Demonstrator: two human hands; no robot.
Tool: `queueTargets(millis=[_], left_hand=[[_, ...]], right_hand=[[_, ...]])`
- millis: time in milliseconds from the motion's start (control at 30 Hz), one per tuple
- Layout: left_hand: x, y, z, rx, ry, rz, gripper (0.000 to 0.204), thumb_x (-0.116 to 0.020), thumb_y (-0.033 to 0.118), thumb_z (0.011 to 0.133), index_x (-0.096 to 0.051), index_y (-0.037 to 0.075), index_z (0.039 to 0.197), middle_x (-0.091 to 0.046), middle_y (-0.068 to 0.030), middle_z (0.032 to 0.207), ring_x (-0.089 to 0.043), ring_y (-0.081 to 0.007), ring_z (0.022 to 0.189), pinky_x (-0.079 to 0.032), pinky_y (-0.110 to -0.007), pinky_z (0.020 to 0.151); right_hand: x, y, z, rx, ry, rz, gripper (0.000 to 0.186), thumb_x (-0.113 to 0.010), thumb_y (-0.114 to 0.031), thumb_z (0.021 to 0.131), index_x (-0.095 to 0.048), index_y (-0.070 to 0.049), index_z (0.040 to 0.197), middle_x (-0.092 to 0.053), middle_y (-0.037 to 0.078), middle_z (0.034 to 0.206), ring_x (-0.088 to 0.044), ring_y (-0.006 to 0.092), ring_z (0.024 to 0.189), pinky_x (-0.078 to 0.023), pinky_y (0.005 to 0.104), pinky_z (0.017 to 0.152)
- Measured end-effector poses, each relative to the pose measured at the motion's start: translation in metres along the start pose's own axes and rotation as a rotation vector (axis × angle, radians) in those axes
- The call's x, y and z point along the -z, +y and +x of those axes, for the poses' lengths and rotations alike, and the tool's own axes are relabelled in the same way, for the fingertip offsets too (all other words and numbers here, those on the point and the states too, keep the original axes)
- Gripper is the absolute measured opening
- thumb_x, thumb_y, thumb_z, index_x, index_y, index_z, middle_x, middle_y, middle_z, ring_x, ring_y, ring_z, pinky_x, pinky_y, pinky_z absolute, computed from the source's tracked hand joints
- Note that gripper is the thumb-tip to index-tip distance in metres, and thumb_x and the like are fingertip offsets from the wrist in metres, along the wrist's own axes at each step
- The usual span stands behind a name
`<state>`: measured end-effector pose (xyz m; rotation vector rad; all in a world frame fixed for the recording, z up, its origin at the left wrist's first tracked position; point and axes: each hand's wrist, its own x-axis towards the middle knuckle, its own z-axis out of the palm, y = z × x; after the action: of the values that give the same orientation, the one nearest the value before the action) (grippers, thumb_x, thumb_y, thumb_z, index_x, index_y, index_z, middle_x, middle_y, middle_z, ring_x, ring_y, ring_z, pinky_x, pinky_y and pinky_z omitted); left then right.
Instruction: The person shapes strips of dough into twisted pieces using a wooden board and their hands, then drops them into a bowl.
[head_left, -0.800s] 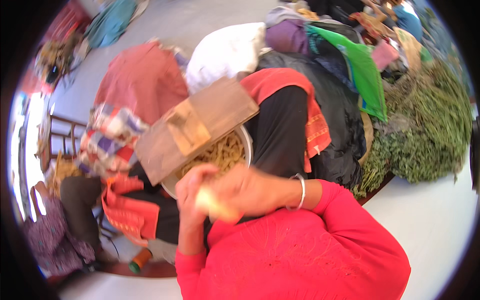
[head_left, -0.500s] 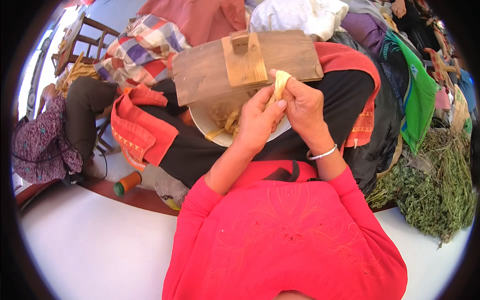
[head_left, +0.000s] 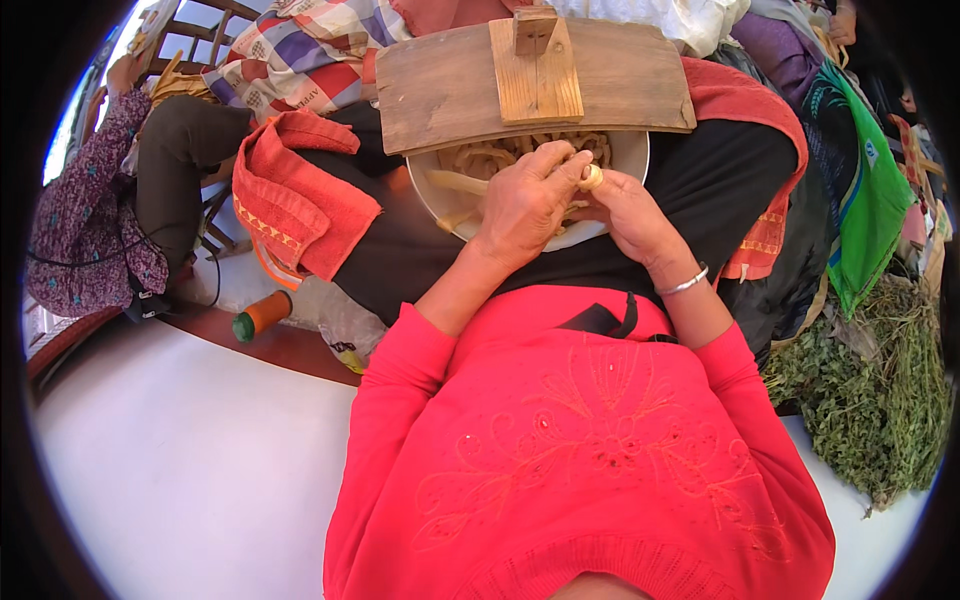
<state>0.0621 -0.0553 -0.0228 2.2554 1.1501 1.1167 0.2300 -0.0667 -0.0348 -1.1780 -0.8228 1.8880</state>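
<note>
My left hand (head_left: 520, 205) and my right hand (head_left: 630, 215) meet in front of me, fingers closed on a pale yellow strip (head_left: 592, 178), which looks looped or wound at the fingertips. Both hands are over a white bowl (head_left: 428, 198) on my lap, holding several pale tan strips or curled pieces. A wooden board (head_left: 440, 95) lies across the back of the bowl, with a lighter block and small upright piece (head_left: 535, 75) fixed on it.
Red towels (head_left: 300, 200) lie over my legs. A person in a purple patterned top (head_left: 95, 230) sits at left beside a wooden chair. An orange spool (head_left: 262, 315) lies left. Green cloth (head_left: 860, 200), dried leafy stems (head_left: 855, 400) and piled fabrics surround me.
The view has tilted and swung. My left hand has turned over the strip, which stood upright between both hands and now shows as a small loop at the fingertips.
</note>
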Motion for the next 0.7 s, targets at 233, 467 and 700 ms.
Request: queueTargets(millis=[233, 467, 700], left_hand=[[0.015, 0.023, 0.011, 0.222, -0.122, -0.135, 0.036, -0.066, 0.013, 0.081, -0.059, 0.006, 0.115, -0.060, -0.0129, 0.102, -0.061, -0.0351, 0.085, -0.051, -0.040, 0.071], [-0.011, 0.016, 0.019, 0.384, -0.118, 0.118, 0.021, -0.056, 0.021, 0.089, -0.058, 0.002, 0.099, -0.059, -0.0138, 0.072, -0.061, -0.0328, 0.067, -0.049, -0.041, 0.062], [0.013, 0.009, 0.004, 1.000, -0.171, -1.174, 0.019, -0.052, 0.022, 0.097, -0.058, 0.004, 0.101, -0.056, 0.0003, 0.070, -0.050, -0.0083, 0.059, -0.043, -0.023, 0.055]], right_hand=[[-0.008, 0.004, 0.009, 0.033, -0.056, 0.294, 0.016, -0.053, -0.006, 0.093, -0.066, 0.003, 0.099, -0.060, 0.005, 0.110, -0.060, 0.0135, 0.093, -0.049, 0.0260, 0.080], [-0.009, -0.011, 0.009, 0.770, 0.265, -0.853, 0.017, -0.057, 0.007, 0.080, -0.065, 0.005, 0.095, -0.058, 0.015, 0.110, -0.057, 0.0280, 0.099, -0.046, 0.0311, 0.084], [-0.016, -0.015, 0.006, 0.621, 0.252, -0.067, 0.012, -0.062, 0.001, 0.084, -0.069, 0.005, 0.093, -0.052, 0.007, 0.115, -0.052, 0.0140, 0.104, -0.042, 0.0247, 0.088]])
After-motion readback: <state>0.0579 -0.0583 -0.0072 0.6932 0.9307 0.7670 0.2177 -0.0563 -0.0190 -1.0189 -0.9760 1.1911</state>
